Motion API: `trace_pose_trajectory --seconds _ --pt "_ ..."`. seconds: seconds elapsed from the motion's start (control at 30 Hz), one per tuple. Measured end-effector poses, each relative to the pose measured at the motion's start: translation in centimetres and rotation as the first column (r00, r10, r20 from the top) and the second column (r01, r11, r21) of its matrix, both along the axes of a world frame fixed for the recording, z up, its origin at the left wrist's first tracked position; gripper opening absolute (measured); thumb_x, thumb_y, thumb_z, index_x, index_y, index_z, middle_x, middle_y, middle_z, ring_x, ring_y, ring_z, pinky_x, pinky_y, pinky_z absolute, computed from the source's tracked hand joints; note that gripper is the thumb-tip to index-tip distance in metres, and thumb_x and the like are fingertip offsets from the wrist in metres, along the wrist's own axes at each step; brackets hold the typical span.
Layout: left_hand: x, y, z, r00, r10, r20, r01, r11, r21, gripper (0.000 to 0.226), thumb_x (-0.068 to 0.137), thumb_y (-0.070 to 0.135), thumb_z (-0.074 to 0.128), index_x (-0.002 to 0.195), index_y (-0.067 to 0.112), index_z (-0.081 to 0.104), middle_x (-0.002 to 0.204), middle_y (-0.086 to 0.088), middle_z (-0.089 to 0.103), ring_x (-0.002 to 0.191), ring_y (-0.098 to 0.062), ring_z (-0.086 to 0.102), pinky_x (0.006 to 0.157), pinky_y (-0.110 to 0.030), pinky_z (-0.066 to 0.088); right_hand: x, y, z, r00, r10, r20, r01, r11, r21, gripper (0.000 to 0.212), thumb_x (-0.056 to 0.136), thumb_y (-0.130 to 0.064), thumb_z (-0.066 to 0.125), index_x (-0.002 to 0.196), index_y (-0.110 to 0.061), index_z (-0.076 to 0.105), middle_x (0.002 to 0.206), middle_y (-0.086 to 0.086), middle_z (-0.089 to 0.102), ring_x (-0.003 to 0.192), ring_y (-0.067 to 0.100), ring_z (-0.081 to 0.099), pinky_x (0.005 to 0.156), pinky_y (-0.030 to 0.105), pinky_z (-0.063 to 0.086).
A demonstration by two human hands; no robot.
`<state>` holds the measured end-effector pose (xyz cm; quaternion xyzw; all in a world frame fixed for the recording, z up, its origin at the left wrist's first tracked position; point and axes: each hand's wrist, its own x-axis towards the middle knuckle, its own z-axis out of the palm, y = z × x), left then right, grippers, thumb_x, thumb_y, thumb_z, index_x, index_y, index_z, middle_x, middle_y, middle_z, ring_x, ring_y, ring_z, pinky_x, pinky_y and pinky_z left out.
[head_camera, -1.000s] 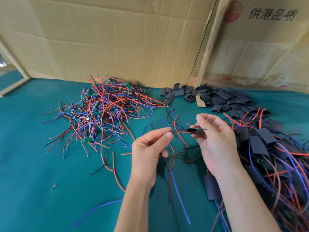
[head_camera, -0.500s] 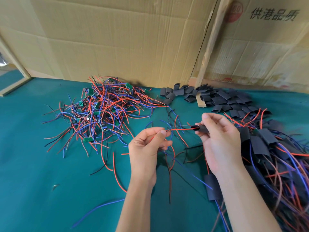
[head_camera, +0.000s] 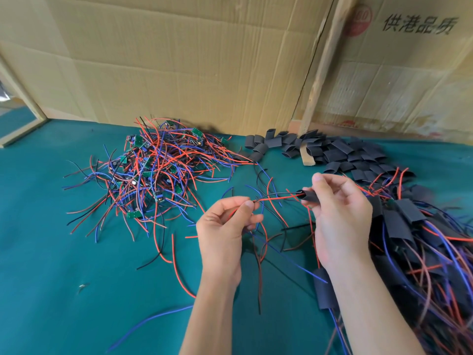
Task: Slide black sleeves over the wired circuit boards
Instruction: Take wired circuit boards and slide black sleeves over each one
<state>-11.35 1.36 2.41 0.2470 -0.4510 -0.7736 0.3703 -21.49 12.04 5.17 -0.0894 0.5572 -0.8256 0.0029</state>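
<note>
Head view, scene: a green bench (head_camera: 76,290) backed by cardboard sheets (head_camera: 179,60).
Left hand (head_camera: 225,231): fingers curled, thumb and forefinger pinching the red and black wires (head_camera: 276,197) that run right toward the sleeve.
Right hand (head_camera: 340,219): fingers clamped on a black sleeve (head_camera: 308,197), its open mouth facing left with the wires entering it.
Unsleeved boards (head_camera: 153,175): a tangled heap of green boards and wires, far left.
Empty sleeves (head_camera: 332,152): a pile at the back, right of centre.
Finished pieces (head_camera: 409,239): heaped along the right edge.
Handling: the sleeve looks light, soft and easily flattened, so it is best held at its sides to keep the mouth open; the thin wires flex, so gripping close to the sleeve would likely steer them.
Hidden: the circuit board on these wires cannot be seen; it may sit inside the sleeve or behind the right fingers.
</note>
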Motion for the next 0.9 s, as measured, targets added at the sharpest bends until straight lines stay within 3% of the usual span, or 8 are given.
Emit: trace_pose_trajectory --seconds 0.3,0.47,0.8,0.9 --pt "-0.24 0.32 0.07 0.998 0.054 0.030 -0.054 0.999 0.001 0.011 0.088 -0.005 0.069 0.083 0.005 0.070 0.070 -0.008 0.073 0.061 -0.016 0.072 0.054 -0.019 0.051 -0.04 -0.13 -0.34 0.991 -0.074 -0.111 0.084 0.993 0.081 0.014 0.093 -0.011 0.071 0.082 -0.019 0.070 0.071 -0.004 0.071 0.071 0.015 0.072 0.063 0.023 0.056" --pt "-0.42 0.53 0.02 0.995 0.092 0.049 -0.092 0.996 -0.004 0.011 0.088 -0.005 0.070 0.082 0.004 0.070 0.068 -0.011 0.071 0.062 -0.018 0.072 0.054 -0.019 0.050 0.03 -0.15 -0.46 0.983 -0.094 -0.155 0.111 0.988 0.107 0.010 0.085 -0.026 0.073 0.076 -0.029 0.072 0.074 -0.002 0.072 0.073 0.017 0.071 0.066 0.022 0.056" --pt "-0.56 0.77 -0.02 0.991 0.123 0.057 -0.121 0.992 -0.034 0.013 0.088 -0.005 0.069 0.081 0.005 0.068 0.071 -0.013 0.070 0.064 -0.018 0.074 0.054 -0.019 0.051 -0.13 -0.19 -0.74 0.974 -0.120 -0.190 0.146 0.981 0.125 0.008 0.087 -0.022 0.073 0.079 -0.024 0.070 0.075 -0.005 0.071 0.071 0.012 0.068 0.064 0.017 0.053" --pt "-0.60 0.83 -0.06 0.989 0.131 0.064 -0.127 0.990 -0.058 0.013 0.088 -0.005 0.069 0.080 0.005 0.068 0.071 -0.012 0.071 0.064 -0.018 0.074 0.055 -0.019 0.052 -0.30 -0.07 -0.95 0.964 -0.144 -0.222 0.185 0.967 0.176 0.006 0.087 -0.026 0.072 0.081 -0.025 0.070 0.079 -0.006 0.072 0.075 0.013 0.069 0.070 0.021 0.053"
